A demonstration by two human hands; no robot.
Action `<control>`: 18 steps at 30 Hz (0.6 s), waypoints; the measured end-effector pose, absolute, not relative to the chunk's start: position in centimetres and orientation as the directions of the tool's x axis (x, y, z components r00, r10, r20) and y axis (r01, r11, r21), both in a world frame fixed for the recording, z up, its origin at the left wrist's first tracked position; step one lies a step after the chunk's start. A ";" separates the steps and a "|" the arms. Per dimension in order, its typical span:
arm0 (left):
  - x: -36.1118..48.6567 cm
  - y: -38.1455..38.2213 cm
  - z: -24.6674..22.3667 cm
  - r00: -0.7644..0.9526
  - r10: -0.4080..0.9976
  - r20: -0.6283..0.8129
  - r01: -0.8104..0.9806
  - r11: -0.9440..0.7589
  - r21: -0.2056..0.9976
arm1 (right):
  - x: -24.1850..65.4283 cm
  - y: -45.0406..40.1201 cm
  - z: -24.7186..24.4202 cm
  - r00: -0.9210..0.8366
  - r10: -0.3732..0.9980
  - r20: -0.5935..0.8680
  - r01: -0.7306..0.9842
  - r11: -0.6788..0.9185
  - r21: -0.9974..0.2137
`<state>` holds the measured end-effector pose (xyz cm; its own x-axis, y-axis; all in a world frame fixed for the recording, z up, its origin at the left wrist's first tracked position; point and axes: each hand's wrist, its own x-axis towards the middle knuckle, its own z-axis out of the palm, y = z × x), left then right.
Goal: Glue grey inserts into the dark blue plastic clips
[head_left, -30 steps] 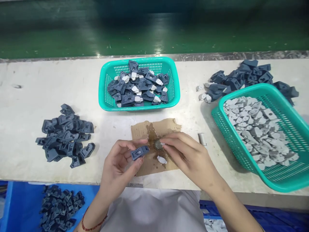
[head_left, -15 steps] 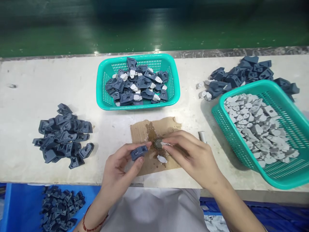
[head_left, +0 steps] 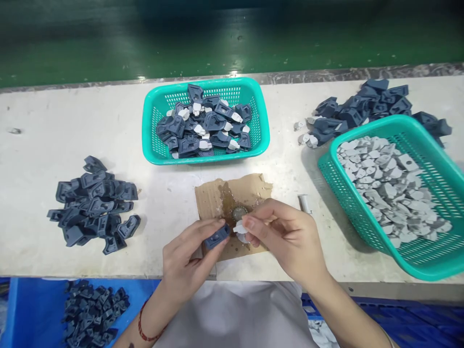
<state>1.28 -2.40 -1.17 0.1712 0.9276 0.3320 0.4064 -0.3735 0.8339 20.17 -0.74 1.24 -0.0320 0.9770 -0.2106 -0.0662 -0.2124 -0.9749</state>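
Observation:
My left hand (head_left: 188,251) grips a dark blue plastic part (head_left: 216,237) between thumb and fingers, its end facing right. Pinched in my right hand (head_left: 286,237) is a small white plastic piece (head_left: 239,227), its narrow tip pointing at the blue part, a small gap apart. Beneath both hands lies a piece of brown cardboard (head_left: 208,195) with a wet, dark stain. A small round dish or cap (head_left: 239,213) sits on the cardboard. Another white piece (head_left: 242,238) rests there, partly hidden behind my right fingers.
A green basket (head_left: 145,140) at the back holds blue parts with white pieces fitted. Another green basket (head_left: 326,169) at right holds white pieces. Loose blue parts lie in piles at left (head_left: 97,203) and back right (head_left: 362,106). A blue bin (head_left: 25,309) sits below the table edge.
My right hand has drawn the white piece from the round dish towards me and turned its tip left. My left hand has shifted right with the blue part.

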 end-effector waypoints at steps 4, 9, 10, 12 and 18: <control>1.2 -2.3 -1.1 0.185 0.929 0.322 0.410 -0.370 0.834 | 19.8 -0.6 1.2 -0.083 0.973 -0.216 -0.030 -0.220 -0.975; 1.0 -2.4 -0.9 0.216 0.925 0.311 0.429 -0.376 0.821 | 19.6 -0.8 1.0 -0.109 0.975 -0.192 0.055 -0.187 -0.981; 1.0 -2.4 -0.9 0.233 0.922 0.308 0.435 -0.382 0.815 | 19.6 -0.8 0.9 -0.112 0.977 -0.181 0.092 -0.171 -0.981; 1.0 -2.4 -1.0 0.267 0.912 0.311 0.442 -0.403 0.801 | 19.5 -1.0 0.8 -0.126 0.980 -0.155 0.161 -0.134 -0.978; 1.0 -2.2 -1.0 0.258 0.926 0.275 0.414 -0.364 0.835 | 19.6 -0.9 0.9 -0.127 0.977 -0.173 0.154 -0.153 -0.976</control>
